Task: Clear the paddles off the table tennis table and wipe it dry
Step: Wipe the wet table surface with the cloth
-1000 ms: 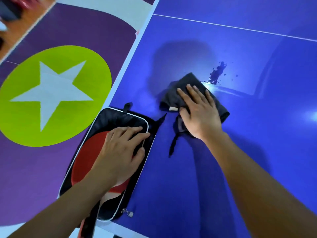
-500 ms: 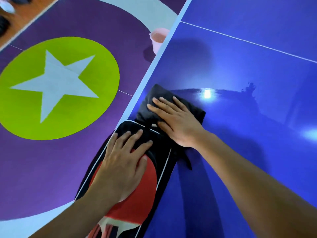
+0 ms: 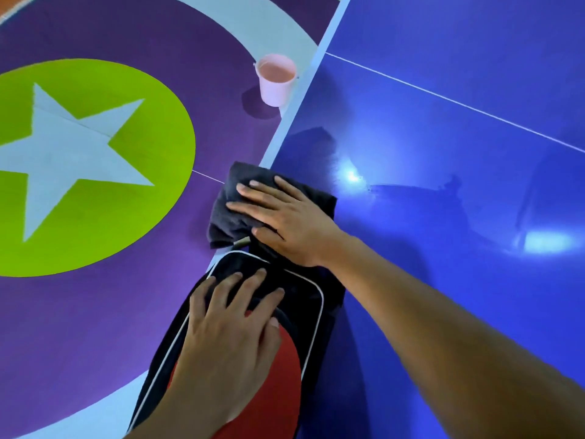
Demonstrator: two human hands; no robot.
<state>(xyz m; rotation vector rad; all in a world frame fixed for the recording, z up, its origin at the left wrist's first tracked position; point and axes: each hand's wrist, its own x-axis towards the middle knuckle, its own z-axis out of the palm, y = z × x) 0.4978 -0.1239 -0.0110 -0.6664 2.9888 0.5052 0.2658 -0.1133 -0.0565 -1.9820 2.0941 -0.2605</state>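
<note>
Partly beneath left hand [image 3: 228,337], red paddle [image 3: 273,394].

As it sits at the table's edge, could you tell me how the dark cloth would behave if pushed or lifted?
The dark cloth is probably floppy: it bunches in folds under the right hand. Part overhangs the table edge, so a further push would likely make it droop or slip off.

Purple floor [image 3: 79,327], lime circle [image 3: 152,201] with pale star [image 3: 63,160] (pink bucket [image 3: 275,85] stands there).

both hands flat, fingers spread: left hand [image 3: 228,337], right hand [image 3: 286,220].
</note>
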